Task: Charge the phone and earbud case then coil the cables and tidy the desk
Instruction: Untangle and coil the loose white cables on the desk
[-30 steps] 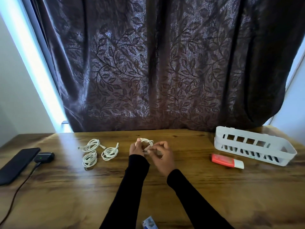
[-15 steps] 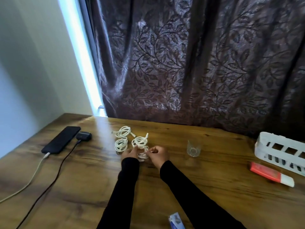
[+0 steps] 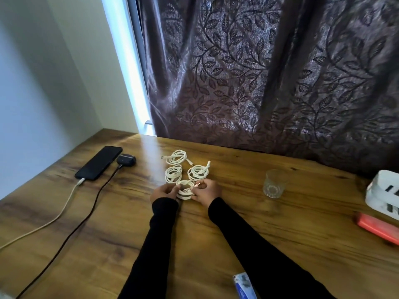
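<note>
A coiled white cable point(image 3: 185, 189) rests on the wooden desk point(image 3: 280, 234) between my hands. My left hand point(image 3: 162, 191) pinches its left side and my right hand point(image 3: 206, 191) pinches its right side. Three more white coils point(image 3: 176, 169) lie just beyond it, touching or nearly touching. At the far left a black phone point(image 3: 99, 162) lies flat with a white cable point(image 3: 51, 219) plugged into its near end. Beside it sits the dark earbud case point(image 3: 126, 160) with a black cable point(image 3: 71, 231) running toward me.
A clear drinking glass point(image 3: 274, 183) stands right of the coils. At the right edge are a white slotted basket point(image 3: 383, 195) and a red-orange tube point(image 3: 376, 227). A small blue-white packet point(image 3: 245, 284) lies near the front edge. A dark patterned curtain point(image 3: 269, 72) hangs behind the desk.
The view has swung left. My hands have carried the coiled cable down and left, from above the desk to the spot beside the other coils.
</note>
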